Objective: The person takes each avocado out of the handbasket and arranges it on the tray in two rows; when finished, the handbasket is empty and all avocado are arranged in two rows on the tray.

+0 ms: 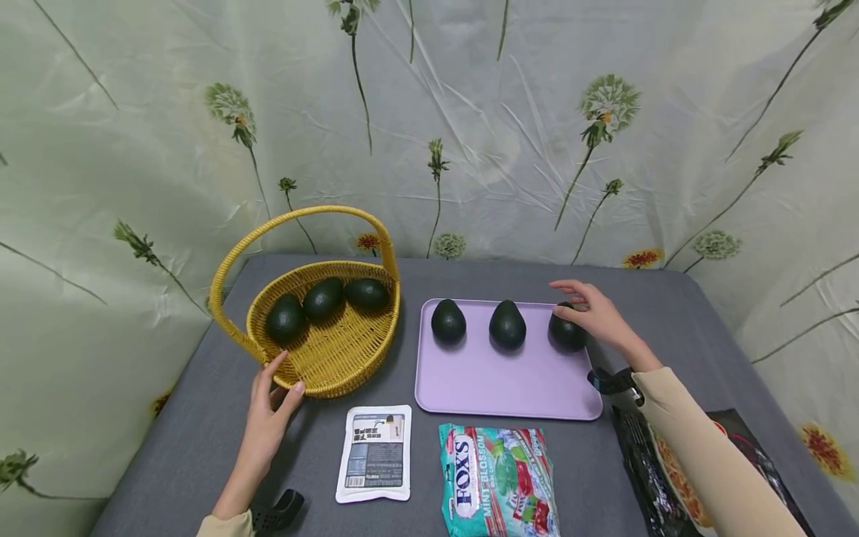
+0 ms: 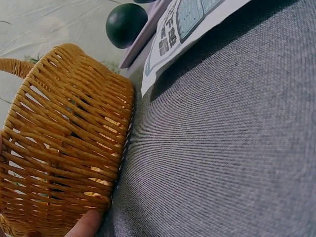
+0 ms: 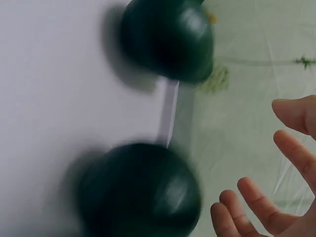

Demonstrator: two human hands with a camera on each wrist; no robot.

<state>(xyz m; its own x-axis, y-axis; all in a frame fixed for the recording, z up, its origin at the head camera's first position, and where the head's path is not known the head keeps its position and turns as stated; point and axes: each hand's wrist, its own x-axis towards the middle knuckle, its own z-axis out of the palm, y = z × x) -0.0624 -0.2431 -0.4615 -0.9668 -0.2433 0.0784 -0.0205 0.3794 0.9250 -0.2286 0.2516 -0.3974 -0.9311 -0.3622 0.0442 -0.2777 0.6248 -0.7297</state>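
My left hand [image 1: 265,418] is at the near left rim of a yellow wicker basket [image 1: 322,380], thumb and fingers gripping its side. In the left wrist view, the thumb [image 2: 88,224] lies low on the basket's woven wall [image 2: 64,143]. Three dark green avocados [image 1: 324,298] lie inside the basket. Three more stand in a row on a lilac tray [image 1: 470,391]: a left one [image 1: 448,322], a middle one [image 1: 507,326] and a right one [image 1: 566,333]. My right hand [image 1: 590,309] hovers over the right avocado, fingers spread; the right wrist view shows them apart from the fruit.
In front lie a white pouch [image 1: 373,455] and a teal FOX'S candy bag [image 1: 498,481]. A black food package [image 1: 644,462] sits at the right, partly beneath the right forearm. Behind the grey tabletop [image 1: 416,276] hangs a flower-printed curtain [image 1: 483,134].
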